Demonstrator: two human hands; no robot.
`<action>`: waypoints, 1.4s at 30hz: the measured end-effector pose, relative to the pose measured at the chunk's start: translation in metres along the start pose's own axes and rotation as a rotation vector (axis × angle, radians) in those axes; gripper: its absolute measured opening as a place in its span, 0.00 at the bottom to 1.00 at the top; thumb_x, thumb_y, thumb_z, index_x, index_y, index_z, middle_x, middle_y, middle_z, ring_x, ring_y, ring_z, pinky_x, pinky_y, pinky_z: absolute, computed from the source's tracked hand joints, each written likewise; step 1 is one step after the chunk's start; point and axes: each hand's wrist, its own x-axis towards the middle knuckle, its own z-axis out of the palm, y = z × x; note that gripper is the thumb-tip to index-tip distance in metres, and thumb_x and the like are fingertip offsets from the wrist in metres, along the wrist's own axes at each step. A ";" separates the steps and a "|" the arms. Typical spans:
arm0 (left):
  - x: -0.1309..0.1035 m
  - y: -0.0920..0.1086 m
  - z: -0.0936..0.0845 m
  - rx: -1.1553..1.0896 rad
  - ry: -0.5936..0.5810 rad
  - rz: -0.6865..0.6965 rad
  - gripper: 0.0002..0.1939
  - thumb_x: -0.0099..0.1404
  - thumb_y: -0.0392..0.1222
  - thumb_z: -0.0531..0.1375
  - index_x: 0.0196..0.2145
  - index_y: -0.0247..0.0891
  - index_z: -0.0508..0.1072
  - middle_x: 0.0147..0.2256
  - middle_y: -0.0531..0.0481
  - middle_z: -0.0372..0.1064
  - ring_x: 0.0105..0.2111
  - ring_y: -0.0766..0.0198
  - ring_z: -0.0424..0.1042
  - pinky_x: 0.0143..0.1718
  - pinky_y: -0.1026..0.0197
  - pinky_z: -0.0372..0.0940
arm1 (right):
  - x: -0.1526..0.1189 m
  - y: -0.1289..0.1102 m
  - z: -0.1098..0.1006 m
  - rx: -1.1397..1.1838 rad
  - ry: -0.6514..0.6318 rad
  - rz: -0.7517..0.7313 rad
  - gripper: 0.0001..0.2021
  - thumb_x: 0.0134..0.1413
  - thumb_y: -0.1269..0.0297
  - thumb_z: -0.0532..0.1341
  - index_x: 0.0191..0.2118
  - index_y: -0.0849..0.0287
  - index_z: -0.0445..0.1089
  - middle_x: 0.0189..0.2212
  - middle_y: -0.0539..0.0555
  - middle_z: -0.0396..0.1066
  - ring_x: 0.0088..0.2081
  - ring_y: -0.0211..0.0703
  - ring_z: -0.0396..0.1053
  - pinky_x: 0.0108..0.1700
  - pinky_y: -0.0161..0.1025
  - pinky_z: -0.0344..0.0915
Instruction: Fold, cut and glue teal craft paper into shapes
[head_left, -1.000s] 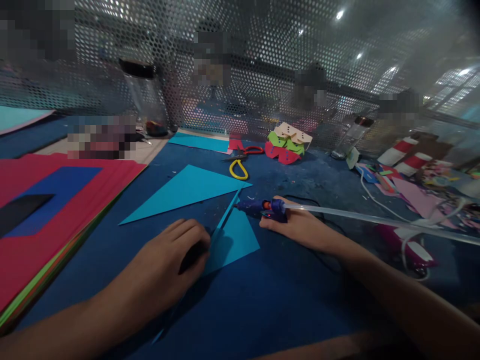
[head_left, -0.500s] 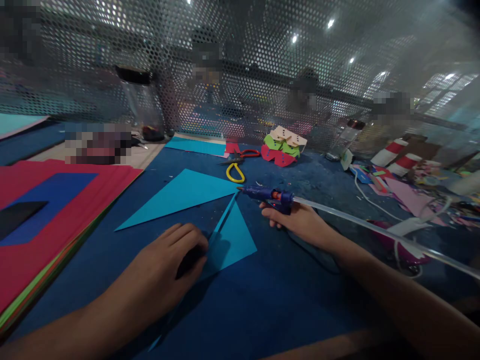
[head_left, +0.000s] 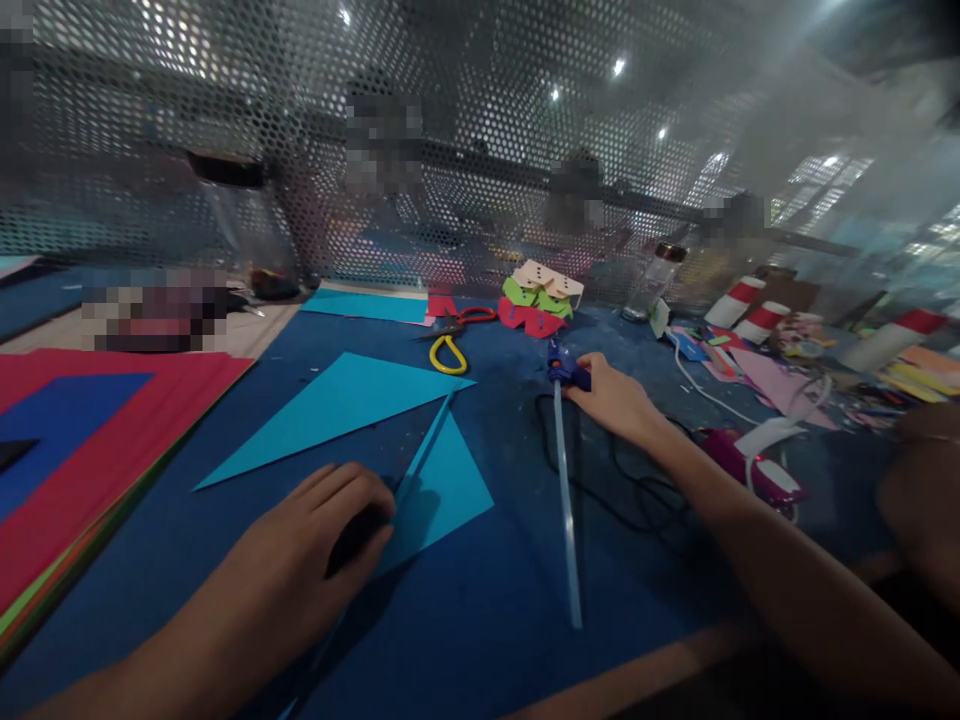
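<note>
My left hand is closed on a folded blue paper piece, whose crease stands up from the table. Part of that sheet is hidden behind my fingers. Beyond it a flat blue paper triangle lies with its right tip close to the fold's top. My right hand grips the handle of a blue hot glue gun, its nozzle pointing away from me. From the gun's rear a long clear glue stick runs back toward me.
Scissors with one yellow and one red handle lie behind the triangle. Coloured paper sheets are stacked at left. Dotted paper cutouts sit by the perforated screen. A purple power strip and cords are at right, near another person's arm.
My right hand has drawn the glue gun right, away from the paper tips, and swung it so the nozzle faces away. The left hand keeps its hold; the view has shifted slightly right.
</note>
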 end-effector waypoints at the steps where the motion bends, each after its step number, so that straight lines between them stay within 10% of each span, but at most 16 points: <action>1: 0.000 -0.001 0.000 0.003 0.001 0.000 0.04 0.72 0.43 0.56 0.39 0.43 0.69 0.38 0.48 0.72 0.39 0.56 0.72 0.39 0.57 0.68 | 0.002 0.003 0.002 0.004 -0.011 0.008 0.27 0.61 0.48 0.59 0.59 0.61 0.63 0.50 0.66 0.76 0.49 0.65 0.76 0.46 0.49 0.67; 15: 0.002 0.006 -0.001 0.004 0.020 -0.003 0.07 0.73 0.42 0.55 0.40 0.42 0.72 0.41 0.47 0.73 0.42 0.55 0.73 0.43 0.55 0.69 | -0.002 0.008 0.000 -0.255 0.137 -0.181 0.23 0.65 0.55 0.58 0.60 0.62 0.69 0.55 0.69 0.68 0.58 0.68 0.65 0.54 0.59 0.64; 19: 0.002 0.008 -0.003 -0.013 0.021 0.003 0.07 0.73 0.41 0.54 0.40 0.42 0.72 0.40 0.47 0.73 0.42 0.56 0.72 0.41 0.56 0.68 | -0.024 -0.033 -0.014 0.070 0.230 -0.562 0.12 0.68 0.63 0.56 0.51 0.57 0.74 0.50 0.60 0.73 0.54 0.55 0.68 0.57 0.51 0.64; 26: 0.002 0.006 -0.001 -0.011 0.011 0.013 0.04 0.72 0.37 0.55 0.38 0.42 0.69 0.37 0.49 0.70 0.39 0.57 0.69 0.39 0.56 0.65 | -0.044 -0.115 0.000 0.306 -0.024 -1.210 0.11 0.70 0.70 0.56 0.49 0.58 0.75 0.49 0.58 0.75 0.53 0.46 0.70 0.57 0.45 0.65; 42: 0.000 0.008 -0.003 0.028 0.003 0.023 0.04 0.72 0.38 0.56 0.43 0.42 0.70 0.43 0.48 0.70 0.44 0.55 0.69 0.44 0.53 0.64 | -0.036 -0.117 0.029 0.190 -0.053 -1.209 0.12 0.67 0.75 0.56 0.49 0.62 0.75 0.49 0.60 0.76 0.52 0.50 0.71 0.53 0.48 0.65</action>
